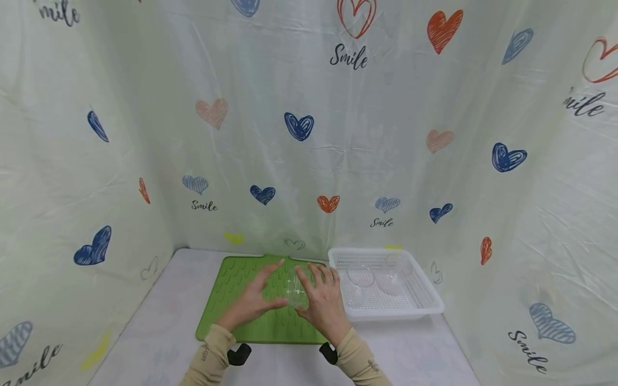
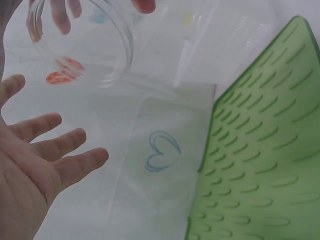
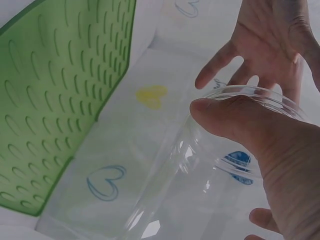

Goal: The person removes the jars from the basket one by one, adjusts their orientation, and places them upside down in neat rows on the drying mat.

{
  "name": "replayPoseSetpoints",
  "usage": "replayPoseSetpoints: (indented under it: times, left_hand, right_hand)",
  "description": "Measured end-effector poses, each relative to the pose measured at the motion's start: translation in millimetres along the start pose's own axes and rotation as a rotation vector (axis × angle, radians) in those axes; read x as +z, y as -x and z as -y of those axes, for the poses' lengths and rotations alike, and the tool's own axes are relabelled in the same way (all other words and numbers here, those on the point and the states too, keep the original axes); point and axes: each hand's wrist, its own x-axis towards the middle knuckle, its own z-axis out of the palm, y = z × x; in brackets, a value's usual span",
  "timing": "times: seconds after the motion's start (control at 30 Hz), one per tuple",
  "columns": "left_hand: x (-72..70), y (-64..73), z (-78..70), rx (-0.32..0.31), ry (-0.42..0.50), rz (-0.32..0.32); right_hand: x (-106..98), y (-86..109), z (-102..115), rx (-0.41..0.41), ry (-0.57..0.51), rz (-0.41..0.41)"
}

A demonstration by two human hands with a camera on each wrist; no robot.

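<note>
A clear, empty-looking plastic jar (image 1: 295,288) hangs above the green mat (image 1: 227,300), tipped on its side. My right hand (image 1: 324,303) grips it, with the thumb pressed near its ringed mouth in the right wrist view and fingertips showing on the far side. My left hand (image 1: 252,303) is at the jar's left with fingers spread and straight. In the left wrist view a gap shows between those fingers and the jar's round rim (image 2: 117,75). Whether the left thumb touches the jar in the head view is hard to tell.
A white perforated basket (image 1: 396,312) stands at the right of the mat, holding several clear round containers (image 1: 361,276). Raised drop-shaped ridges cover the mat. Behind and on both sides hangs a heart-printed curtain (image 1: 260,145) around the white table (image 1: 164,321).
</note>
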Motion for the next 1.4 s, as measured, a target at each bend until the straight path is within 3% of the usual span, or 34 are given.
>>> replayPoseSetpoints:
  times: [0.33,0.83,1.2,1.3,1.4]
  left_hand:
    - [14.7,-3.0,0.5,0.045,0.033,0.001]
    - [21.4,-0.6,1.7,0.031,0.125,0.013]
    - [11.7,2.0,2.1,0.063,0.171,-0.024]
    - [7.0,3.5,2.0,0.081,0.179,-0.030]
    - [1.4,5.1,3.1,0.056,0.183,-0.045]
  right_hand:
    - [-3,0.6,2,-0.004,-0.015,-0.005]
    - [-5,2.3,8,-0.039,0.014,0.007]
    - [-8,0.0,8,-0.092,-0.062,-0.068]
    - [-12,-2.3,5,-0.075,-0.078,-0.076]
    - [-17,-4.3,0,-0.013,-0.149,-0.060]
